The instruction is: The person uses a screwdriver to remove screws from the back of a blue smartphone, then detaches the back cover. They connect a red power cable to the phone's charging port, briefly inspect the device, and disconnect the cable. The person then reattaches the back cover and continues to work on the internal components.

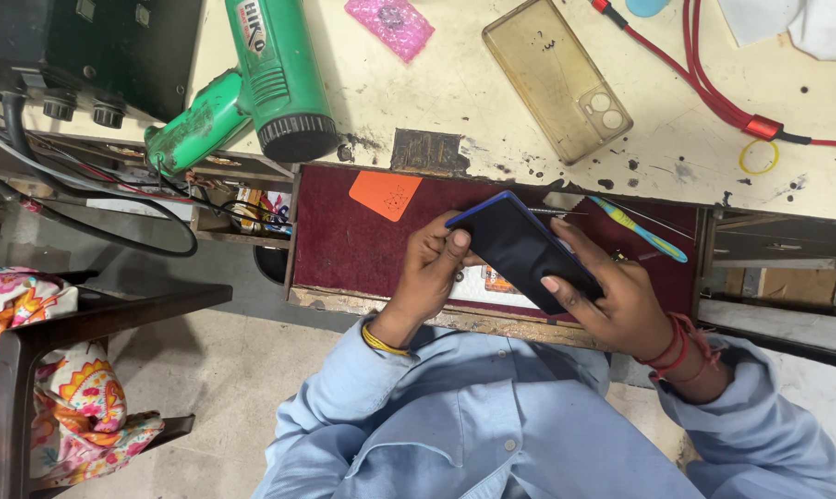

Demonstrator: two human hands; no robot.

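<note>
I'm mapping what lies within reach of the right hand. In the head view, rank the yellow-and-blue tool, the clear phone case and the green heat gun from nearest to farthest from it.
From the right hand:
1. Yellow-and-blue tool, just above it in the open drawer.
2. Clear phone case, farther up on the bench top.
3. Green heat gun, far off at the bench's left.

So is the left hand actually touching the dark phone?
Touching. The head view shows the left hand with its thumb pressed on the dark phone near its upper end; the right hand grips the lower end.
</note>
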